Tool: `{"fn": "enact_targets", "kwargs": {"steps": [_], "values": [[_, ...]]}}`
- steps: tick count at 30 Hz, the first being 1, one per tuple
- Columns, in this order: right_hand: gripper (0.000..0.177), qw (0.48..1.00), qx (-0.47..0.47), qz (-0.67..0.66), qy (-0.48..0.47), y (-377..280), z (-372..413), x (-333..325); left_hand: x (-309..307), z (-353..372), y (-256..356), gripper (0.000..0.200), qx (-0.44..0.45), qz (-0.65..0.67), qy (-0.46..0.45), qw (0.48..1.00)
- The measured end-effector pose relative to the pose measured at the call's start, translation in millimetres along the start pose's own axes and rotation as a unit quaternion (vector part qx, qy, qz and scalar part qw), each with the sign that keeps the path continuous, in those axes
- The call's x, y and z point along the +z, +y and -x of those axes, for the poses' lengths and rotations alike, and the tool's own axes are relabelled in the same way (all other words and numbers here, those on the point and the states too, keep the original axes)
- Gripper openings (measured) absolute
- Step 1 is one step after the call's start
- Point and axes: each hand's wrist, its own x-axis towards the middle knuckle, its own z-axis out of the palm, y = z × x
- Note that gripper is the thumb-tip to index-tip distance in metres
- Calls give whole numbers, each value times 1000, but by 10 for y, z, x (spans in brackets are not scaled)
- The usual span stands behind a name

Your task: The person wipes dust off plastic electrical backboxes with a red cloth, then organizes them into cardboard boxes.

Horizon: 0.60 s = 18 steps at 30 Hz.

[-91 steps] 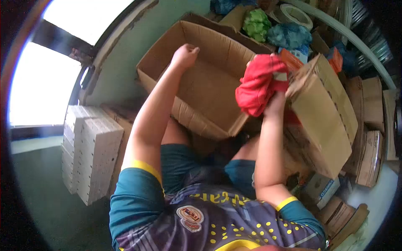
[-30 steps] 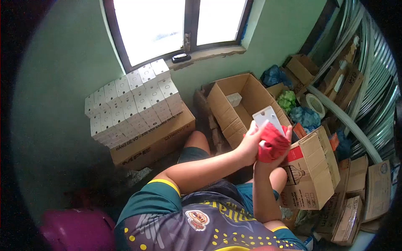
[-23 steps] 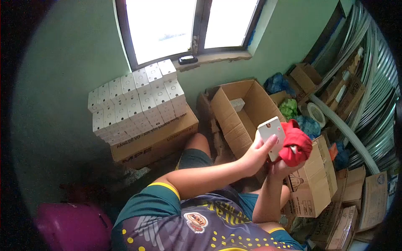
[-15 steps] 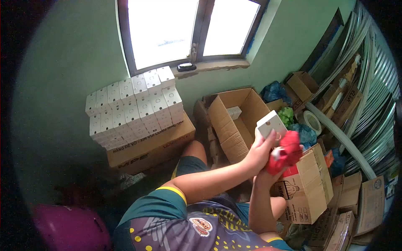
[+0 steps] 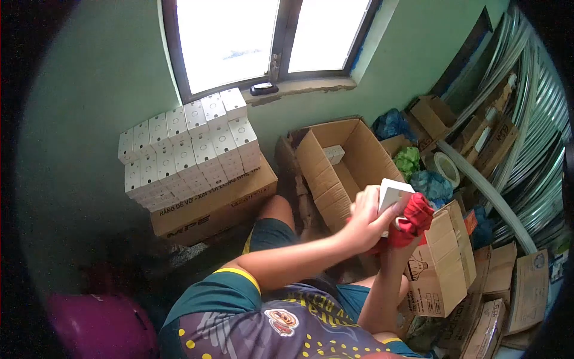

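Note:
My left hand (image 5: 366, 222) is closed around a white electrical box (image 5: 393, 194), a small rectangular plastic box held tilted in front of me. Bunched in my right hand (image 5: 408, 233) is a red cloth (image 5: 420, 210), pressed close against the box's right side. The cloth covers most of my right fingers. To the left, a stack of similar white boxes (image 5: 194, 149) with round marks on their faces stands in rows on a closed cardboard carton (image 5: 212, 209).
An open carton (image 5: 326, 194) with a few white boxes inside stands ahead. At right are a printed carton (image 5: 442, 269), blue plastic bags (image 5: 433, 190), a tape roll (image 5: 443, 172) and bundled grey tubing (image 5: 532, 137). A purple rounded object (image 5: 98, 326) sits lower left.
The white box has come slightly lower and turned in my left hand, whose fingers have shifted along its left side. The red cloth has moved slightly with my right hand.

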Motion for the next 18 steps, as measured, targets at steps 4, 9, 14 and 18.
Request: {"fn": "enact_targets", "kwargs": {"steps": [4,9,14,18], "values": [[62,999,44,9,25,-224,141,-110,-543,-60,386,72,178,-76,-117,974],[52,992,85,-43,85,-639,159,-43,-687,117,1270,70,385,174,-512,748],[47,990,121,-24,72,-417,394,-152,-608,372,1495,64,394,171,-556,712],[40,980,138,-103,99,-546,536,74,-572,479,1565,59,384,191,-563,707]]}}
